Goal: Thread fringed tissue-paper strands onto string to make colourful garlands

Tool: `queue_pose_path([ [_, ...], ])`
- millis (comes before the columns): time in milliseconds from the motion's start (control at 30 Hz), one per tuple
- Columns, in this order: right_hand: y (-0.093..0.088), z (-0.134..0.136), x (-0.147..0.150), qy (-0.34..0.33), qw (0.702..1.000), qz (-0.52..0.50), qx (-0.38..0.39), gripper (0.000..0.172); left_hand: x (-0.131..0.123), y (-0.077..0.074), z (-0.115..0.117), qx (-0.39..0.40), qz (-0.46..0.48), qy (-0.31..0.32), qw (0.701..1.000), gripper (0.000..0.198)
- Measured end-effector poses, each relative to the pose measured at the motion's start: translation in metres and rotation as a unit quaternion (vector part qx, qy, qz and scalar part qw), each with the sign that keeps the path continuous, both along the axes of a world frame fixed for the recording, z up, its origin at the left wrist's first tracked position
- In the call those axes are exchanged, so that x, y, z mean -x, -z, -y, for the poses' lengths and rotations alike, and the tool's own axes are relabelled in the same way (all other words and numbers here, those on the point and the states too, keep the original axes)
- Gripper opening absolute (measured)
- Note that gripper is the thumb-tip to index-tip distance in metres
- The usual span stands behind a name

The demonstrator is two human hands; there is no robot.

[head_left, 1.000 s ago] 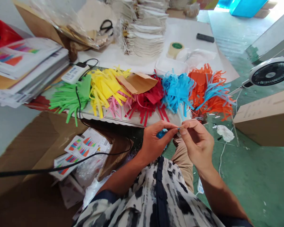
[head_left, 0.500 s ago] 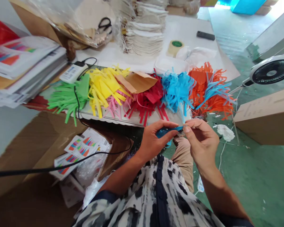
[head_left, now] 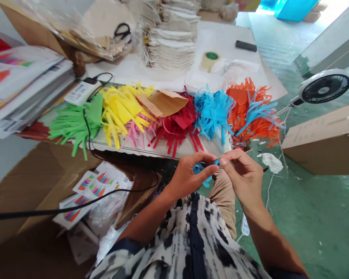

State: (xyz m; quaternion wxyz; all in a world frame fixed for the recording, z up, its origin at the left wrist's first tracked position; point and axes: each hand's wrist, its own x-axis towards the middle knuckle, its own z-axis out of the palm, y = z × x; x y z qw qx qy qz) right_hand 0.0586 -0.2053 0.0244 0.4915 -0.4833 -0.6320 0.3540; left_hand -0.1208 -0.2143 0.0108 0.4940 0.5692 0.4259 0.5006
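Note:
My left hand [head_left: 192,172] is closed on a blue paper tassel [head_left: 198,168], whose strips hang below the fingers. At its upper end, my right hand [head_left: 242,170] pinches the same tassel between thumb and forefinger, so the fingertips of both hands nearly meet. Just beyond, along the table's near edge, lie fringed bundles: green [head_left: 78,120], yellow [head_left: 119,110], pink [head_left: 138,130], red [head_left: 178,126], light blue [head_left: 213,110] and orange [head_left: 241,100]. A blue tassel [head_left: 258,110] rests over the orange one. Brown paper [head_left: 170,102] covers part of the red and yellow.
Behind the bundles stand stacked white packs [head_left: 173,46], a tape roll [head_left: 209,61] and scissors [head_left: 122,31]. A black cable [head_left: 99,201] crosses an open carton [head_left: 20,174] at left. To the right are a fan [head_left: 325,89] and a cardboard box [head_left: 325,139].
Both hands have shifted slightly left in view, along with the whole scene. The blue tassel's strips now appear looped and looser under the left fingers.

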Motion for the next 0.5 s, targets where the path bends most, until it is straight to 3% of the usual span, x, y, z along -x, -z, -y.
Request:
queue_pose_path([
  [133, 0.000, 0.001, -0.003, -0.034, 0.998, -0.004, 0.059, 0.016, -0.002, 0.003, -0.002, -0.010, -0.057, 0.076, 0.995, 0.032],
  [333, 0.004, -0.003, -0.009, 0.025, 0.997, -0.066, 0.026, 0.010, -0.007, 0.007, 0.001, 0.020, -0.057, 0.099, 0.993, 0.034],
  [500, 0.005, -0.011, -0.014, -0.094, 0.994, 0.019, 0.053, 0.018, -0.011, 0.013, -0.003, 0.039, -0.043, 0.093, 0.994, 0.033],
])
